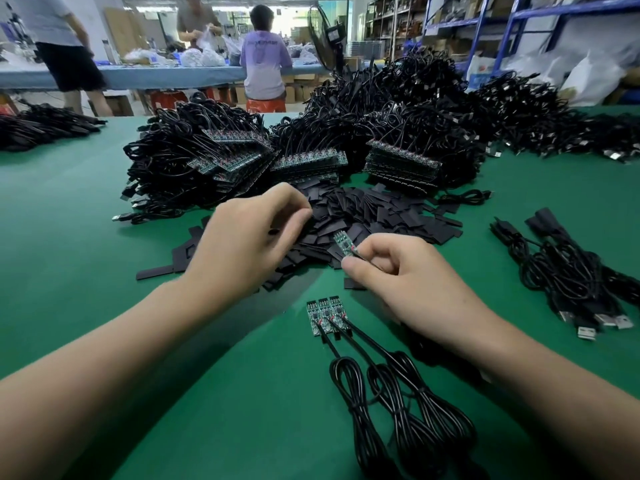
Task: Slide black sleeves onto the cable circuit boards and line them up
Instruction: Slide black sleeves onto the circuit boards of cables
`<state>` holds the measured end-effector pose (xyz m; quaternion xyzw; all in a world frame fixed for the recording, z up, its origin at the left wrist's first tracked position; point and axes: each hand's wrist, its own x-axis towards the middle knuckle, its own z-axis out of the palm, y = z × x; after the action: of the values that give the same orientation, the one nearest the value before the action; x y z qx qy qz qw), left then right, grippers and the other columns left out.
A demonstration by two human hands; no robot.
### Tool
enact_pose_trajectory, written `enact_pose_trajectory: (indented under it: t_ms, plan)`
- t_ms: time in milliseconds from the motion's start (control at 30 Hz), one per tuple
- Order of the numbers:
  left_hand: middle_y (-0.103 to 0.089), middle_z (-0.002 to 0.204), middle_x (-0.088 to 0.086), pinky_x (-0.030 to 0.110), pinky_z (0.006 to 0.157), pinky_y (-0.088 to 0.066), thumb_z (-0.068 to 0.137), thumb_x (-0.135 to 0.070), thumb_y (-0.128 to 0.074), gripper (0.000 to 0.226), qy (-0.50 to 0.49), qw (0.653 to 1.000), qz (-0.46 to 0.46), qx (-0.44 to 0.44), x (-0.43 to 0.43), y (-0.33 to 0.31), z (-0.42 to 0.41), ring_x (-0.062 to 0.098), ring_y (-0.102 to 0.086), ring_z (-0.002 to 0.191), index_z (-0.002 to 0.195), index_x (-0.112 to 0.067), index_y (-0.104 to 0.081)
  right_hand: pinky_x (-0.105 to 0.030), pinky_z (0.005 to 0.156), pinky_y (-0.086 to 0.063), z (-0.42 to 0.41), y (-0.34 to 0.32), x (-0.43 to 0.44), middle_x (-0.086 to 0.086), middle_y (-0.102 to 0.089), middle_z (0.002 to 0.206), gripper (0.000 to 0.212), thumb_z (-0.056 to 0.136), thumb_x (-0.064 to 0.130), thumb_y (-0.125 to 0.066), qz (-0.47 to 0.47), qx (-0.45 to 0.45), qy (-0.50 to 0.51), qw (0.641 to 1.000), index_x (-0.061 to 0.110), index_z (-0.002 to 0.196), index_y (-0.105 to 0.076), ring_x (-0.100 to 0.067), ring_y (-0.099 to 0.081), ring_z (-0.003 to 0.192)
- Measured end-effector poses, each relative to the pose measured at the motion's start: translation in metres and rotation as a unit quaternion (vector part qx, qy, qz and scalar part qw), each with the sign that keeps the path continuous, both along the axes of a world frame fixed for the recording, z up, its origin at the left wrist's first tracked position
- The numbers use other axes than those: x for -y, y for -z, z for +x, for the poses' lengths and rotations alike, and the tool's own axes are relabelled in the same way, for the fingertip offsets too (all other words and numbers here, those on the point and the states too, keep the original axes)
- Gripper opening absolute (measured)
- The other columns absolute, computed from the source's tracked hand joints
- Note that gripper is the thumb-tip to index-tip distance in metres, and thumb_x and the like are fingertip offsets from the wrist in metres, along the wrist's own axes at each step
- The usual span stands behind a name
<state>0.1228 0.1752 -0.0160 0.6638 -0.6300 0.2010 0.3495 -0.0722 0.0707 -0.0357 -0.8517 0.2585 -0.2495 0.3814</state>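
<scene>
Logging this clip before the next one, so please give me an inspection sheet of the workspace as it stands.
Surface: green mat on the table.
Job's things: pile of black sleeves; three bare boards lined up side by side; fourth board in the right hand.
Clutter: loose sleeves stray left of the pile.
Hands: left hand curled over the pile, grip unclear; right hand pinches the fourth board.
Cables: cable heaps behind the pile; three coiled cables nearest the person; cable bundle at right, USB plugs showing.
Surroundings: people at a blue table, shelving, fan.
</scene>
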Motion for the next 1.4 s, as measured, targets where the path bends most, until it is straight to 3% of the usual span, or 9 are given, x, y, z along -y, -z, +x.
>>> enact_pose_trajectory:
  t_ms: [167,300,400,600,767,867,1000,1100,1400]
  plan:
    - [-0.065,0.069,-0.004,0.022,0.051,-0.049,0.104,-0.020,-0.054,0.008,0.115,0.966,0.060,-0.223,-0.021,0.006,-0.035,0.010,-0.065,0.047,0.096,-0.020,-0.058,-0.029,0.048,-0.030,0.000,-0.001,-0.004,-0.003,-0.040,0.061,0.046,0.091,0.054,-0.064,0.097,0.081,-0.059,0.990,0.008,0.088,-0.063,-0.016,-0.037,0.052]
    - [-0.065,0.067,-0.004,0.020,0.049,-0.040,0.102,-0.022,-0.056,0.005,0.113,0.946,0.063,-0.297,-0.030,0.014,-0.049,0.008,-0.048,0.047,0.101,-0.027,-0.055,-0.023,0.043,-0.024,0.000,-0.001,-0.010,-0.002,-0.036,0.060,0.029,0.097,0.038,-0.067,0.154,0.079,-0.127,0.977,0.010,0.090,-0.070,-0.013,-0.033,0.048]
    - [-0.068,0.070,-0.010,0.015,0.052,-0.041,0.100,-0.027,-0.060,0.002,0.103,0.950,0.050,-0.289,-0.035,0.017,-0.052,0.003,-0.053,0.052,0.100,-0.027,-0.058,-0.022,0.042,-0.021,0.000,0.001,-0.010,0.001,-0.034,0.055,0.026,0.100,0.025,-0.066,0.180,0.077,-0.132,0.972,0.000,0.092,-0.065,-0.012,-0.029,0.043]
    - [-0.073,0.091,-0.018,0.023,0.073,-0.056,0.078,-0.046,-0.079,0.039,0.041,0.988,0.043,-0.143,-0.052,0.018,-0.049,0.001,-0.068,0.078,0.112,-0.028,-0.074,-0.025,0.044,-0.021,-0.002,0.000,-0.012,0.002,-0.037,0.055,0.022,0.098,0.030,-0.066,0.185,0.082,-0.138,0.970,0.022,0.078,-0.064,-0.016,-0.031,0.046]
    - [-0.076,0.089,-0.021,0.022,0.076,-0.057,0.078,-0.034,-0.082,0.025,0.052,0.979,0.013,-0.198,-0.052,0.017,-0.042,-0.002,-0.071,0.080,0.102,-0.027,-0.080,-0.036,0.048,-0.024,0.001,-0.003,-0.013,0.005,-0.036,0.057,0.037,0.096,0.051,-0.055,0.116,0.045,-0.124,0.984,0.018,0.089,-0.070,-0.017,-0.033,0.051]
    - [-0.077,0.086,-0.020,0.026,0.077,-0.058,0.074,-0.042,-0.079,0.028,0.048,0.963,0.009,-0.264,-0.053,0.019,-0.036,0.004,-0.073,0.079,0.098,-0.029,-0.081,-0.021,0.044,-0.029,-0.001,-0.007,-0.006,0.003,-0.034,0.057,0.048,0.109,0.041,-0.039,0.191,0.058,-0.123,0.972,0.013,0.083,-0.068,-0.013,-0.030,0.048]
    - [-0.077,0.085,-0.020,0.025,0.079,-0.060,0.074,-0.036,-0.081,0.022,0.058,0.948,0.013,-0.312,-0.050,0.023,-0.030,0.003,-0.075,0.080,0.096,-0.030,-0.081,-0.016,0.052,-0.033,-0.006,-0.011,0.003,0.007,-0.036,0.061,0.042,0.108,0.036,-0.044,0.115,-0.002,-0.143,0.983,0.015,0.077,-0.062,-0.009,-0.034,0.055]
    - [-0.077,0.083,-0.020,0.016,0.077,-0.057,0.076,-0.027,-0.084,0.019,0.064,0.946,0.016,-0.317,-0.049,0.024,-0.028,-0.002,-0.074,0.078,0.094,-0.030,-0.081,-0.017,0.053,-0.031,-0.008,-0.014,0.002,0.010,-0.038,0.058,0.038,0.099,0.042,-0.046,0.063,-0.045,-0.168,0.983,0.018,0.073,-0.061,-0.009,-0.036,0.054]
    - [-0.077,0.088,-0.020,0.029,0.083,-0.059,0.074,-0.040,-0.078,0.024,0.091,0.954,0.054,-0.281,-0.051,0.019,-0.026,0.002,-0.074,0.082,0.096,-0.031,-0.080,-0.026,0.052,-0.027,-0.008,-0.013,-0.002,0.005,-0.038,0.059,0.040,0.099,0.045,-0.046,0.036,-0.081,-0.203,0.975,0.021,0.069,-0.053,-0.012,-0.033,0.055]
